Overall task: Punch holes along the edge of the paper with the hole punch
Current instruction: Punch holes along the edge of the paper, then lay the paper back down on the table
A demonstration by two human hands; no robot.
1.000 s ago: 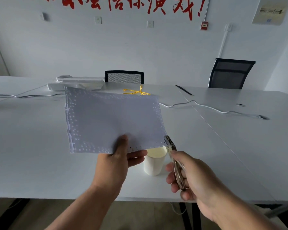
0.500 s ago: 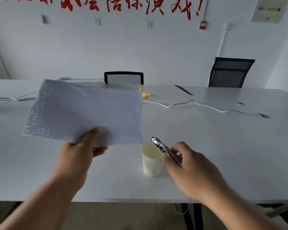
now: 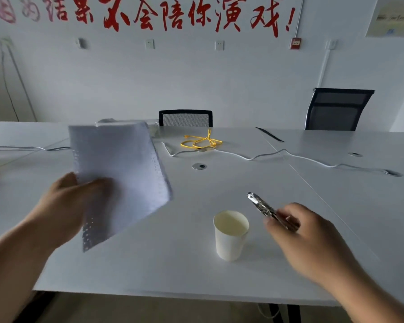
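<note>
White paper (image 3: 117, 164) w/ dotted hole rows, silver hole punch (image 3: 264, 207), cream cup (image 3: 231, 236), yellow cable (image 3: 201, 142), white table (image 3: 196, 264)

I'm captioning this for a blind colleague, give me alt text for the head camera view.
Over a white table, the left hand holds a sheet of paper with punched holes along its edges, apart from the metal hole punch in the right hand. A white paper cup stands between them.

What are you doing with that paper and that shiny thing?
A person is punching holes in paper. The left hand holds up a white sheet of paper with rows of small holes along its edges. The right hand grips a silver metal hole punch, apart from the paper, above a white paper cup on the white table.
</note>
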